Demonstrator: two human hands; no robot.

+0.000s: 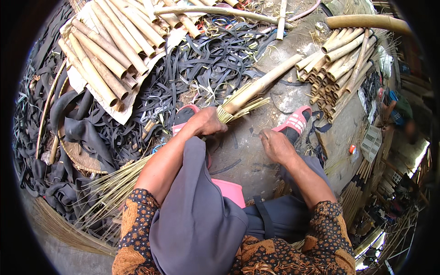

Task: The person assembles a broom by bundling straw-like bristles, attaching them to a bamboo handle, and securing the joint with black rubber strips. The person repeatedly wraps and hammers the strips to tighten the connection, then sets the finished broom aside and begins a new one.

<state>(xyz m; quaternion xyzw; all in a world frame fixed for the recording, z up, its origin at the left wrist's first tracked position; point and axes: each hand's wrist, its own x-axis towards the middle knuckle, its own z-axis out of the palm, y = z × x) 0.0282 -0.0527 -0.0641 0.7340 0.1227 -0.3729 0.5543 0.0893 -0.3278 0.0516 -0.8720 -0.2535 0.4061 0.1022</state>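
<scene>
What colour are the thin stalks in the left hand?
The thin stalks in the left hand are straw yellow, slightly greenish; best seen in the head view.

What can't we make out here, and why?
All head view:
Left hand: exact grip on the thin sticks, hidden by its back.
Right hand: anything pinched, hidden by curled fingers.
Pink object: mostly covered by trousers.
Upper-left bamboo tubes: some ends cut off by top edge.
Far-right person: blurred.

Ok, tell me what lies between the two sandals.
In the head view, left to right: the left hand closed around the sticks, the end of a bamboo tube among them, then grey floor.
</scene>
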